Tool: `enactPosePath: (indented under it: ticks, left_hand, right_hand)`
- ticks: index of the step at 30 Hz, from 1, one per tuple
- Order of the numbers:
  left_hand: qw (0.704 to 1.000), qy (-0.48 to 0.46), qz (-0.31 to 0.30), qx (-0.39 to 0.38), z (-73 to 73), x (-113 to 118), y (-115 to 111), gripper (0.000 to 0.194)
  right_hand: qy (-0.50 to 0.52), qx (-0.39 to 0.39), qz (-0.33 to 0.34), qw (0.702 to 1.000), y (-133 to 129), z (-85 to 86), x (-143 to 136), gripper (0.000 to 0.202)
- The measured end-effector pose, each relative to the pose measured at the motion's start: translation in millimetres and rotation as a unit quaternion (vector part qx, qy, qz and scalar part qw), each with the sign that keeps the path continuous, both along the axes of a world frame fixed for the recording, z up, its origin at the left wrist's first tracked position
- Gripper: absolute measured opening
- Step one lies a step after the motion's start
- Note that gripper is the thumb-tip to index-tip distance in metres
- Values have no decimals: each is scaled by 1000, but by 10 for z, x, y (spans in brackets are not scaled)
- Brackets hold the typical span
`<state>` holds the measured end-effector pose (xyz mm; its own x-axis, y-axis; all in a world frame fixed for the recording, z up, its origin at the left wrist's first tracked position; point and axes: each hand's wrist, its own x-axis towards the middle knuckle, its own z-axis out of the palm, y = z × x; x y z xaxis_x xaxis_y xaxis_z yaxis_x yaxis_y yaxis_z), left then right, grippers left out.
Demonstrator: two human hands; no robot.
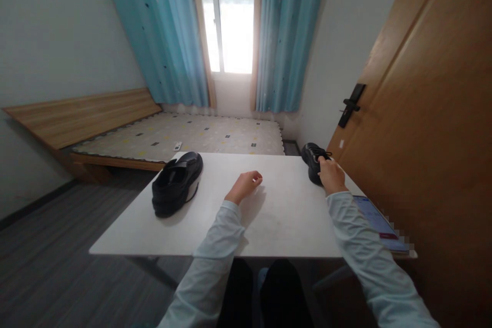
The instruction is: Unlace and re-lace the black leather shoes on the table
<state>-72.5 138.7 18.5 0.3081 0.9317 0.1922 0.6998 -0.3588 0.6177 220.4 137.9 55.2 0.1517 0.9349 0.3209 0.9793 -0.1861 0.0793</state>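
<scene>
Over the middle of the white table, my left hand has its fingers curled in, and I see nothing held in them. My right hand grips a black lace-up shoe near the table's far right corner. Part of that shoe is hidden behind my fingers. A second black shoe stands on the left side of the table, its opening facing up and a lace hanging down beside it. Neither hand touches that one.
A tablet or flat booklet with a blue face lies at the table's right edge, beside my right forearm. Beyond the table is a bed with a small white object on it. A wooden door stands close on the right.
</scene>
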Motion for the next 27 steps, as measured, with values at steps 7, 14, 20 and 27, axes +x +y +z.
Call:
enactPosePath:
  ticks: [7,14,20,27]
  left_hand:
    - [1000,17,2,11,12,-7,2,21]
    - [998,53,13,33,131,-20,-26,20]
    - [990,99,63,79,457,-347,-275,22]
    - [955,211,144,147,751,-936,-640,32]
  right_hand:
    - [21,-25,-8,999,-3,62,-27,35]
    - [9,-6,2,1000,-84,35,23,36]
    - [-17,15,16,1000,-171,71,-34,30]
    - [-9,78,102,992,-368,165,-329,23]
